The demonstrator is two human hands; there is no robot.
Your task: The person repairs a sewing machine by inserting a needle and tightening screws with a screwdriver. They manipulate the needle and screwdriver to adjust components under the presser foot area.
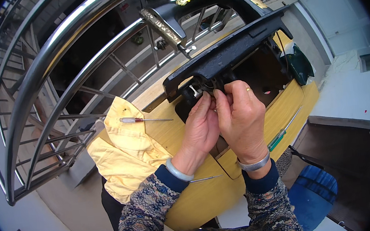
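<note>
A black sewing machine point(228, 55) with gold decoration is tipped back on its wooden table, so the underside of its bed faces me. My left hand point(202, 125) and my right hand point(243, 122) meet at the underside near the needle end. Fingers and thumbs of both are pinched together there, beside a shiny metal part point(193, 90). Whatever they pinch is too small or too hidden to make out. A bangle sits on my left wrist and a silver watch band on my right.
On the table point(191, 206) lie a yellow cloth point(128, 156), a screwdriver with a clear and red handle point(131, 119) on it, and a green-handled screwdriver point(279, 139) at right. A thin metal tool point(208, 178) lies by my left wrist. Metal railing point(46, 63) stands behind; a blue stool point(315, 196) is lower right.
</note>
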